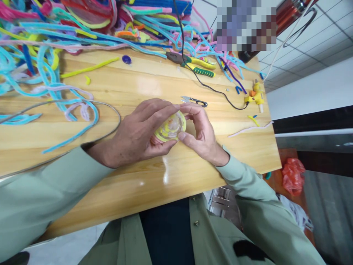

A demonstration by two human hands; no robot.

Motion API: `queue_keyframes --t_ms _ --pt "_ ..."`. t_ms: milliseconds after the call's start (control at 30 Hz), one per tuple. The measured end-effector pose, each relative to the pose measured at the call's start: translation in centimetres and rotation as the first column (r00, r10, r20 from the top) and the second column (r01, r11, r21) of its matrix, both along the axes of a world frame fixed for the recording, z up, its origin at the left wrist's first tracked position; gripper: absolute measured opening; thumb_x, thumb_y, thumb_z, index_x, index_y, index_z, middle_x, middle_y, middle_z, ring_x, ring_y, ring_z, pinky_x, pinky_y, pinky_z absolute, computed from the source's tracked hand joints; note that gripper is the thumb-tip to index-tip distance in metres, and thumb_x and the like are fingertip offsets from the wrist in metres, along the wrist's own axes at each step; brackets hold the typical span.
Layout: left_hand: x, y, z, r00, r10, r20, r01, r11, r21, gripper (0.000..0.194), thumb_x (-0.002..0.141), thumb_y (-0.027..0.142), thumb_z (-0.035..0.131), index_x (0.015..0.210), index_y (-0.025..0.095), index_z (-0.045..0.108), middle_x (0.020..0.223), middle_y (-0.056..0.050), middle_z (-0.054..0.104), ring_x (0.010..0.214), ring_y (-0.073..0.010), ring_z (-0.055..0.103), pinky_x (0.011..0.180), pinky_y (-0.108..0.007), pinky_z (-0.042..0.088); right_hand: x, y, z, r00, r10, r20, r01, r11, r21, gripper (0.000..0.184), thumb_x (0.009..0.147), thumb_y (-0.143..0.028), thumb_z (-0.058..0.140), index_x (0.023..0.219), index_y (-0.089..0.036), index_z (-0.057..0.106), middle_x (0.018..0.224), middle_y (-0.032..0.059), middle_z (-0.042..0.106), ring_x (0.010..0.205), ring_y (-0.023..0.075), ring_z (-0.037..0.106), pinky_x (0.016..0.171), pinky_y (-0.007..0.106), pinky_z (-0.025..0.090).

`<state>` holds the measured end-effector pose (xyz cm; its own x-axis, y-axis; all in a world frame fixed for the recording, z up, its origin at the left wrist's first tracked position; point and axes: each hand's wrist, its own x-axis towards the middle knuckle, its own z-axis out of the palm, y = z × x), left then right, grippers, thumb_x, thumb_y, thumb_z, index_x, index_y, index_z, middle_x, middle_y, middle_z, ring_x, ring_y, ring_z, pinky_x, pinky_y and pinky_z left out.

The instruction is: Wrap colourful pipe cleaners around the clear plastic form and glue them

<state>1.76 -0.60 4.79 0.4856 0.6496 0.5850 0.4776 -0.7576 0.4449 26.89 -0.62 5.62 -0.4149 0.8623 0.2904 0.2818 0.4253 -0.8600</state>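
Note:
Between my hands, above the wooden table [132,184], is a small round yellow and pink piece [172,126] that looks coiled from fuzzy pipe cleaners. Its flat face, with a pale shiny patch in the middle, is turned up toward me. My left hand [143,129] wraps round its left side, thumb below and fingers over the top. Touching its right rim with thumb and fingertips is my right hand [200,129], the fingers curved. Just beyond the hands lie small thread snips [194,101].
Pipe cleaners in many colours [91,29] are heaped along the far side. Green-and-yellow pliers [191,63] lie beyond the snips. A yellow glue gun [256,97] with a black cord rests at the right edge. A red tumbler [286,18] stands at the far right corner.

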Motion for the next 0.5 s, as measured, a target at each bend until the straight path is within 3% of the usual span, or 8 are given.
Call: queue_keyframes --t_ms 200,300,400,500 --pt "0.1 0.2 -0.1 0.997 -0.030 0.068 0.032 0.999 -0.020 0.060 0.109 0.048 0.065 0.164 0.036 0.046 0.153 -0.009 0.069 0.145 -0.0301 0.069 0.125 -0.057 0.062 0.2 0.1 -0.3 0.995 0.043 -0.087 -0.042 0.999 0.014 0.063 0.098 -0.067 0.072 0.148 -0.031 0.059 0.155 0.0143 0.063 0.150 0.0363 0.059 0.117 0.059 0.059" --pt "0.1 0.3 -0.3 0.996 -0.042 0.079 0.039 0.998 0.040 0.066 0.107 0.051 0.070 0.165 0.032 0.046 0.150 -0.010 0.070 0.142 -0.0318 0.070 0.122 -0.056 0.064 0.5 0.3 -0.4 0.999 -0.022 -0.044 0.029 0.986 0.162 0.055 0.100 -0.066 0.068 0.146 -0.036 0.063 0.151 0.0110 0.064 0.147 0.0367 0.060 0.120 0.063 0.056" --pt "0.0 0.4 -0.4 0.992 -0.059 0.108 0.059 0.998 0.003 0.066 0.104 0.049 0.075 0.162 0.029 0.050 0.150 -0.010 0.071 0.142 -0.0338 0.070 0.123 -0.055 0.062 1.2 0.1 0.0 0.996 -0.078 0.053 0.047 0.897 0.439 0.045 0.100 -0.053 0.069 0.144 -0.044 0.066 0.144 0.0065 0.066 0.133 0.0357 0.066 0.113 0.065 0.058" --pt "-0.1 0.4 -0.4 0.990 -0.066 0.125 0.072 0.997 -0.038 0.062 0.104 0.047 0.076 0.159 0.029 0.053 0.152 -0.009 0.070 0.144 -0.0345 0.070 0.126 -0.054 0.059 2.2 -0.4 0.4 0.982 -0.077 0.175 -0.052 0.776 0.629 0.047 0.097 -0.043 0.074 0.144 -0.044 0.070 0.128 0.0073 0.070 0.111 0.0328 0.071 0.096 0.060 0.063"
